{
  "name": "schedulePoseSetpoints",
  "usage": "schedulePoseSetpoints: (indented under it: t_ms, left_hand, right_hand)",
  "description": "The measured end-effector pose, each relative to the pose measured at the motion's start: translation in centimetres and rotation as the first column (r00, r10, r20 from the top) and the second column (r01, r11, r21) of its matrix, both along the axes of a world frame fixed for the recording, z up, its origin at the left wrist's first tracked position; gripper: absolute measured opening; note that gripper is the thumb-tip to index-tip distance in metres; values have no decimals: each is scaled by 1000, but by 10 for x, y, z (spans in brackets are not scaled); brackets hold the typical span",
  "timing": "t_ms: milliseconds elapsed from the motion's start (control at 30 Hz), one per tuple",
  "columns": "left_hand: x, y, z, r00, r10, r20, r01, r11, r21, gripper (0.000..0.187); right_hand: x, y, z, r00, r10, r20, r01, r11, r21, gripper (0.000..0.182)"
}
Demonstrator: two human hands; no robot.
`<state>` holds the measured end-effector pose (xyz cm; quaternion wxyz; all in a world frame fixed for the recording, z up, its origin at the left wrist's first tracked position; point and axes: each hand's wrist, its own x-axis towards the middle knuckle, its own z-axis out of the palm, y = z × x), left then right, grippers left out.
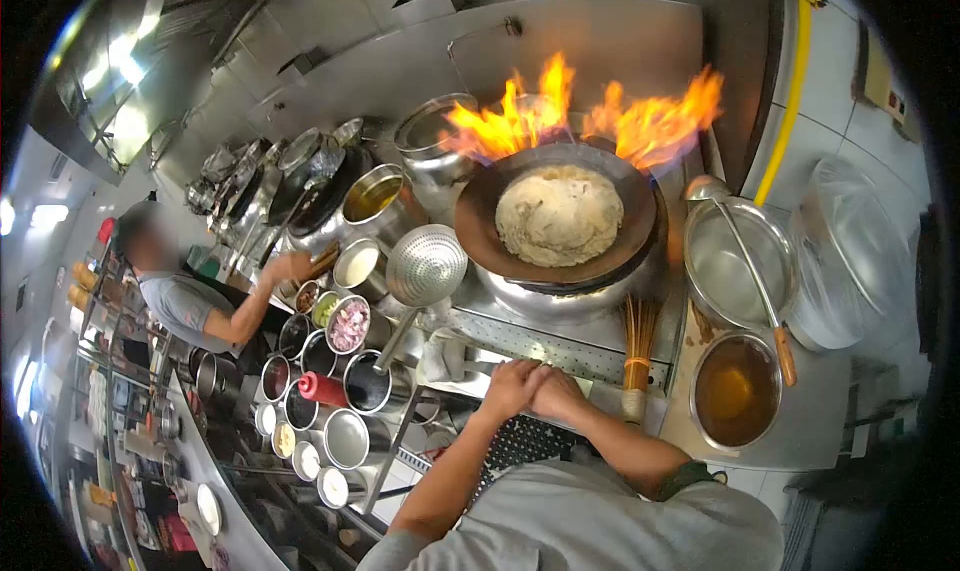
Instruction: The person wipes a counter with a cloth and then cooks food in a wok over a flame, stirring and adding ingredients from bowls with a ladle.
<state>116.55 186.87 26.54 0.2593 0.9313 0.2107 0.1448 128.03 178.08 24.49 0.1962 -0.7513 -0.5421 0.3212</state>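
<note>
My left hand (514,387) and my right hand (556,392) are close together at the stove's front edge, touching or nearly so. Both look closed; whatever they might hold is hidden. Just left of them is a folded cloth (441,357). Ahead of my hands, a dark wok (478,233) sits on the burner with a pale, foamy mass (560,216) inside. Tall flames (655,121) rise behind its far rim. To the left, a perforated strainer (427,265) lies with its handle toward me. A bamboo brush (638,356) stands right of my hands.
A metal basin (715,256) with a ladle (745,261) across it and a bowl of brown liquid (738,391) are on the right. Several ingredient pots, including chopped pink pieces (350,326), and a red bottle (322,389) fill the left. Another person (190,306) works there.
</note>
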Motion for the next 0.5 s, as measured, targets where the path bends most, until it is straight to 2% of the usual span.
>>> schedulePoseSetpoints:
  t_ms: [33,100,133,167,200,233,267,300,367,433,500]
  left_hand:
    - [-8,12,-22,996,14,-89,-16,1000,-27,26]
    - [-8,10,-6,998,-37,-43,41,994,100,25]
    - [-13,4,-1,999,-45,-26,48,987,153,26]
    - [-11,3,-1,999,-16,-34,21,990,143,29]
    - [-7,6,0,997,4,-72,6,991,133,30]
    - [-6,7,0,994,14,-107,0,992,128,32]
    - [-5,6,-2,987,28,-159,2,983,184,33]
    - [-5,9,-4,989,17,-145,10,983,182,33]
    - [-8,12,-8,994,15,-110,5,983,181,34]
    - [-13,13,-11,994,15,-111,3,988,154,29]
    - [-12,12,-3,995,13,-99,3,988,154,30]
  right_hand:
    - [10,-15,18,998,37,-44,-34,998,52,50]
    - [40,-71,90,983,134,-122,-114,981,160,50]
    - [79,-94,133,908,140,-395,-43,969,243,46]
    - [112,-120,126,921,-27,-390,183,911,369,37]
    - [134,-137,195,882,-422,-209,461,864,204,32]
    - [169,-166,182,609,-766,-207,793,582,179,36]
    - [218,-202,152,495,-750,440,514,660,547,42]
    - [239,-229,160,484,-704,519,692,671,264,51]
    - [273,-273,120,441,-656,612,731,659,179,65]
    - [279,-288,109,569,-599,563,699,713,52,67]
    - [292,-292,98,522,-627,578,745,665,48,61]
